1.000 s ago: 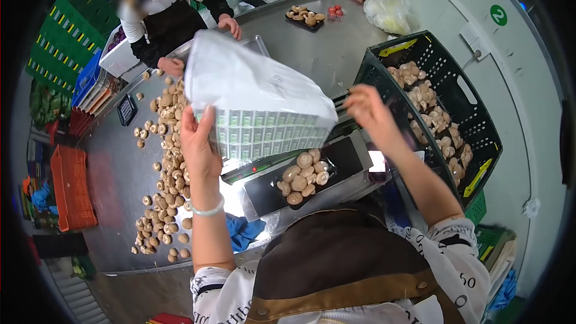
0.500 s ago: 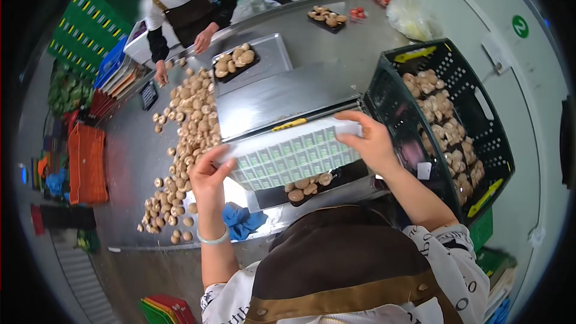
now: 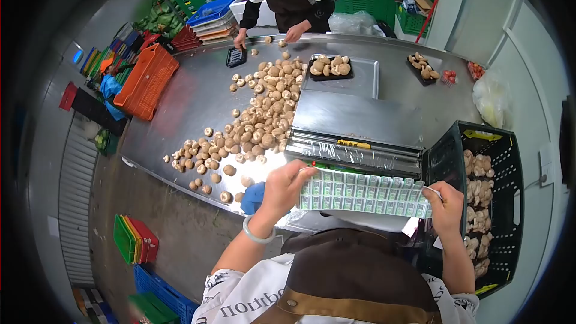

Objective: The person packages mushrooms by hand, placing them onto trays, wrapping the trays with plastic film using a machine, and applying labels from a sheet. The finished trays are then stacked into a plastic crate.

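Observation:
A sheet of small green-and-white labels is stretched between my two hands, its printed side facing me. My left hand pinches the sheet's left end, and my right hand grips the right end. Just beyond the sheet sits a wrapping machine with cling film and a yellow strip on its edge. Near my left hand, a blue cloth lies on the steel table, partly hidden by my forearm. Loose brown mushrooms are heaped to the left of the machine.
Across the table, a co-worker handles mushrooms and a black punnet. A filled punnet sits on a metal tray; another punnet lies further right. At my right stands a dark crate of packed mushrooms. An orange crate stands left.
My view has turned, so the table appears shifted. The label sheet has come down and lies flatter toward me. The mushroom punnet seen beneath it earlier is now out of sight.

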`<state>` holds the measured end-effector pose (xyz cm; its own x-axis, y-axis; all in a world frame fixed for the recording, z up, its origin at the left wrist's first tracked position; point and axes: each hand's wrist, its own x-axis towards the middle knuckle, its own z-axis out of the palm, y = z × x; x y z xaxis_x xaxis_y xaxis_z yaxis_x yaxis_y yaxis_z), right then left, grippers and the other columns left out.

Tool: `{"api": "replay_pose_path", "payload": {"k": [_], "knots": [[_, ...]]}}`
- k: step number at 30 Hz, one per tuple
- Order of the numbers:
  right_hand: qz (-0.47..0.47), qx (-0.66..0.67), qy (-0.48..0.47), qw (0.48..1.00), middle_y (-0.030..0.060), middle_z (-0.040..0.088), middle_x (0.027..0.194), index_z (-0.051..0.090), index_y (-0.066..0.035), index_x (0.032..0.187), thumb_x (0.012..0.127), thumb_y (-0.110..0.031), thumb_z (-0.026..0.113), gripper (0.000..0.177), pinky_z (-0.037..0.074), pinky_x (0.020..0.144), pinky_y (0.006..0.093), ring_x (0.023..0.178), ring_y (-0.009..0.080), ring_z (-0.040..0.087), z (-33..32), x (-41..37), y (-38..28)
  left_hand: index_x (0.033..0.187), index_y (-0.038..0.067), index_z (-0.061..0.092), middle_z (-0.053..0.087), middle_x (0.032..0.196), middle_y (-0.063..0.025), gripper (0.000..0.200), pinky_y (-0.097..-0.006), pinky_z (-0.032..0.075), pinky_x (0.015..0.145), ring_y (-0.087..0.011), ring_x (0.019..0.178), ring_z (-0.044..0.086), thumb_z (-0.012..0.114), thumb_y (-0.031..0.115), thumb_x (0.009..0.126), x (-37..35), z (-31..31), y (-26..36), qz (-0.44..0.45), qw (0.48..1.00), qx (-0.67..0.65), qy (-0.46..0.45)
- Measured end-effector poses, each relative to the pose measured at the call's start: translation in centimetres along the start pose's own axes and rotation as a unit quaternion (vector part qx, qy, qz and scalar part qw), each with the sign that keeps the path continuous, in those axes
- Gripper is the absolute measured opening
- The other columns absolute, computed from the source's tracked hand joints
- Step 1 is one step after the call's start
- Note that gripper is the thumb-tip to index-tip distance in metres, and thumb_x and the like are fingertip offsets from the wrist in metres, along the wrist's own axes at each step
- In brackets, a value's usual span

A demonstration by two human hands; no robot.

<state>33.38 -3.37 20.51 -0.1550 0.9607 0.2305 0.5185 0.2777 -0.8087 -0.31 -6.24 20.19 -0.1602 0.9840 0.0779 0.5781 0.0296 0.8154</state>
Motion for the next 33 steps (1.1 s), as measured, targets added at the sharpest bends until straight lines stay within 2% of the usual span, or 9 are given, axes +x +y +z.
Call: {"api": "replay_pose_path", "payload": {"k": [4, 7, 9, 12, 18, 21, 22, 26, 33], "knots": [[0.006, 0.018, -0.002, 1.0, 0.0095, 0.057, 0.065, 0.061, 0.004, 0.077, 0.081, -0.007, 0.069, 0.014, 0.041, 0.056, 0.0269, 0.059, 0.0134, 0.053, -0.5, 0.1, 0.8, 0.082, 0.002, 0.066, 0.056, 0.085, -0.0074, 0.009, -0.0334, 0.04, 0.083, -0.0219, 0.09, 0.05, 0.071, 0.009, 0.081, 0.4, 0.8, -1.7, 0.115, 0.989, -0.088, -0.002], [0.025, 0.01, 0.005, 1.0, 0.0098, 0.056, 0.064, 0.06, 0.004, 0.077, 0.082, -0.006, 0.067, 0.013, 0.041, 0.057, 0.0273, 0.059, 0.013, 0.052, -1.0, 0.0, 0.8, 0.084, 0.002, 0.065, 0.058, 0.096, -0.0062, 0.012, -0.0297, 0.042, 0.084, -0.0153, 0.095, 0.052, 0.073, 0.009, 0.079, 0.5, 1.2, -1.9, 0.169, 0.971, -0.17, 0.004], [0.03, -0.012, -0.002, 0.999, 0.0101, 0.056, 0.064, 0.06, 0.005, 0.078, 0.082, -0.005, 0.065, 0.012, 0.041, 0.057, 0.0277, 0.059, 0.0131, 0.052, -0.7, -0.2, 1.2, 0.085, 0.001, 0.064, 0.06, 0.092, -0.0044, 0.013, -0.0255, 0.044, 0.076, -0.0094, 0.089, 0.053, 0.072, 0.011, 0.082, -0.8, 1.5, -0.8, -0.055, 0.947, -0.314, -0.045], [-0.001, -0.021, 0.003, 1.0, 0.0089, 0.052, 0.06, 0.057, 0.004, 0.074, 0.082, -0.006, 0.062, 0.014, 0.04, 0.056, 0.0282, 0.057, 0.0123, 0.049, -0.8, -0.4, 2.1, 0.084, 0.001, 0.064, 0.057, 0.068, 0.0031, 0.013, -0.0224, 0.04, 0.055, -0.0044, 0.063, 0.048, 0.066, 0.013, 0.088, -0.8, 2.3, -1.8, 0.012, 0.981, -0.195, 0.001], [-0.017, -0.025, -0.03, 0.999, 0.0048, 0.041, 0.056, 0.052, 0.004, 0.071, 0.093, -0.021, 0.059, 0.034, 0.033, 0.052, 0.0276, 0.056, 0.0097, 0.039, -1.2, -1.0, 2.9, 0.07, -0.002, 0.058, 0.041, 0.051, 0.0006, 0.031, -0.0293, 0.033, 0.047, -0.0086, 0.05, 0.036, 0.062, 0.02, 0.092, -1.3, 3.9, -1.8, 0.062, 0.983, -0.122, 0.119], [-0.011, -0.015, -0.045, 0.999, 0.0038, 0.04, 0.057, 0.051, 0.004, 0.071, 0.093, -0.023, 0.059, 0.036, 0.032, 0.051, 0.0276, 0.057, 0.0095, 0.036, -1.0, -0.7, 3.3, 0.074, -0.002, 0.063, 0.051, 0.056, 0.0023, 0.031, -0.0278, 0.035, 0.049, -0.0069, 0.054, 0.04, 0.06, 0.022, 0.093, -1.7, 3.8, -1.7, -0.046, 0.967, -0.244, 0.06], [-0.013, -0.011, -0.044, 0.999, 0.0037, 0.04, 0.057, 0.051, 0.004, 0.071, 0.093, -0.023, 0.06, 0.036, 0.032, 0.051, 0.0276, 0.057, 0.0096, 0.036, -0.8, -0.5, 3.2, 0.087, 0.0, 0.067, 0.063, 0.072, 0.0022, 0.019, -0.0248, 0.044, 0.057, -0.0054, 0.064, 0.051, 0.064, 0.018, 0.091, -1.9, 3.6, -2.0, -0.094, 0.933, -0.347, 0.015], [-0.024, 0.009, -0.051, 0.998, 0.0038, 0.041, 0.057, 0.052, 0.004, 0.071, 0.09, -0.02, 0.063, 0.032, 0.033, 0.051, 0.0274, 0.056, 0.0093, 0.038, 0.1, -0.4, 2.6, 0.108, 0.0, 0.061, 0.067, 0.092, -0.0016, 0.027, -0.024, 0.051, 0.075, -0.0089, 0.085, 0.062, 0.071, 0.007, 0.084, -3.0, 2.6, -1.4, -0.094, 0.911, -0.401, -0.037], [-0.082, -0.001, -0.103, 0.991, 0.01, 0.054, 0.056, 0.06, 0.0, 0.071, 0.077, -0.008, 0.071, 0.015, 0.04, 0.049, 0.0321, 0.05, 0.0189, 0.055, 1.5, -0.4, 0.3, 0.101, 0.0, 0.065, 0.067, 0.087, -0.0008, 0.019, -0.0227, 0.048, 0.069, -0.0078, 0.077, 0.06, 0.07, 0.005, 0.084, -4.6, 1.4, -2.3, -0.105, 0.924, -0.364, 0.045]]}}
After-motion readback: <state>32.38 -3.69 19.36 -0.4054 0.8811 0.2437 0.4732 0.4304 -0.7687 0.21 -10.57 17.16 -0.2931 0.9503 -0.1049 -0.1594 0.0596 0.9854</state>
